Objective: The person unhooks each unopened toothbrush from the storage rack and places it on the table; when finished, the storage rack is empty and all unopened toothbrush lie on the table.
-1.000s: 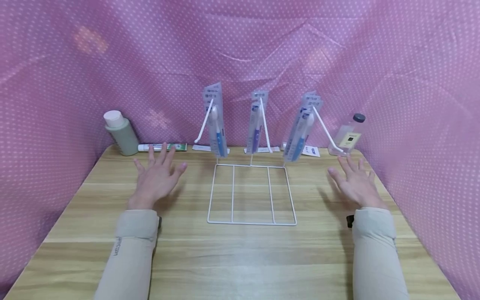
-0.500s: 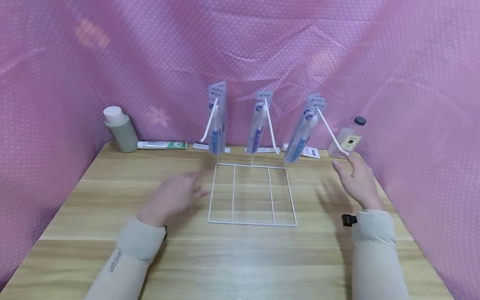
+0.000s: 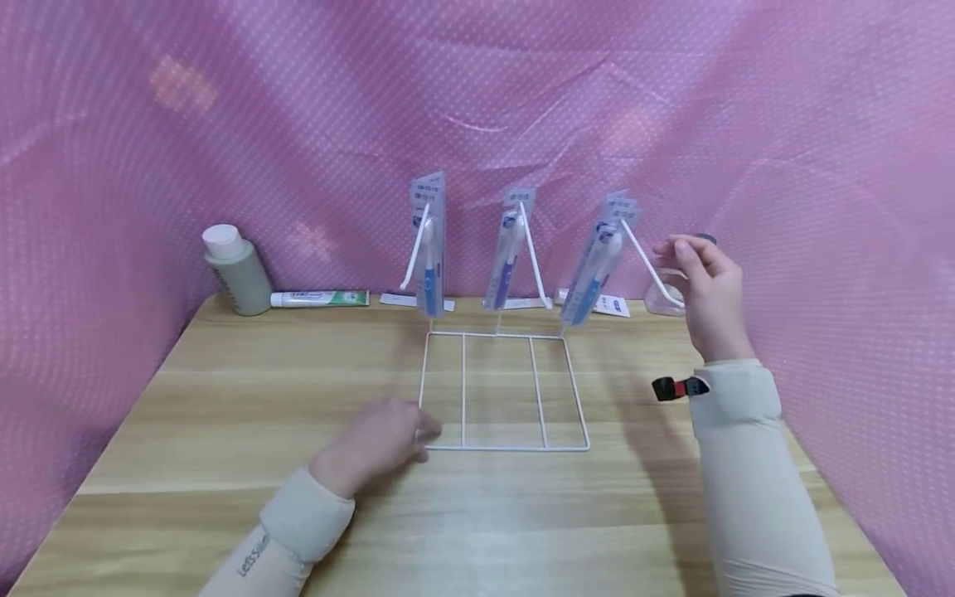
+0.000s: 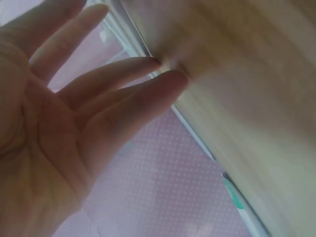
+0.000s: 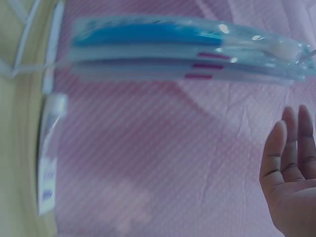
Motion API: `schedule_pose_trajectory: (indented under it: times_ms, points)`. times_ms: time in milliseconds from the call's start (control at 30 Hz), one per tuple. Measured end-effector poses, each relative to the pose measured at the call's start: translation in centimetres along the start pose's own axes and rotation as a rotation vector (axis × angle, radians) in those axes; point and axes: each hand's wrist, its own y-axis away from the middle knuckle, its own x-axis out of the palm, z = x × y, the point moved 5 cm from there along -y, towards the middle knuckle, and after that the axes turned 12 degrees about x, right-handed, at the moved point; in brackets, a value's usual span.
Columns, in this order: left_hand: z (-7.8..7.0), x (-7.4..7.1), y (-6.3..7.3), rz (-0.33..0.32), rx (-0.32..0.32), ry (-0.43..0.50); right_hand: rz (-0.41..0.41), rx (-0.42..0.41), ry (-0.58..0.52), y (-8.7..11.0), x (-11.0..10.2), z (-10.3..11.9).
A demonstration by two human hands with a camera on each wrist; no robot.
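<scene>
A white wire display rack [image 3: 500,449] stands on the table, with three hooks sloping toward me. Packaged toothbrushes hang from them: blue ones [image 3: 429,278] at left, a purple one [image 3: 506,269] in the middle, blue ones [image 3: 593,278] at right. My left hand [image 3: 376,444] reaches to the front left corner of the rack's base, its fingers extended and fingertips right at the wire. Beside the right hook [image 3: 651,261], my right hand [image 3: 716,294] is raised with nothing in it. In the right wrist view its fingers [image 5: 291,143] are straight, apart from the toothbrush packs [image 5: 148,49].
At the back left stand a green bottle with a white cap [image 3: 240,274] and a lying toothpaste tube [image 3: 321,298]. More flat packs [image 3: 613,305] lie behind the rack. A clear bottle [image 3: 660,300] is partly hidden behind my right hand. Pink dotted cloth [image 3: 477,99] encloses the table.
My left hand has moved right and toward me, from near the toothpaste to the rack's front left corner. My right hand has risen beside the right hook. The rack has stayed in place.
</scene>
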Motion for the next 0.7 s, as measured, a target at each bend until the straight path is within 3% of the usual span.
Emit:
schedule_pose_trajectory:
  times_ms: [100,233,433,700]
  points:
    - [0.0,0.3,-0.1,-0.042,0.062,-0.019,0.056,0.038,-0.189,-0.9,0.8,0.6]
    - [0.0,0.5,-0.2,-0.101,0.120,-0.035,0.104,0.093,-0.288,-1.8,1.6,1.0]
    - [0.2,0.3,0.0,-0.112,0.115,-0.044,0.136,0.145,-0.254,-2.7,3.2,0.9]
    - [-0.2,-0.1,0.2,-0.094,0.046,-0.034,0.131,0.126,-0.215,-3.2,4.5,0.9]
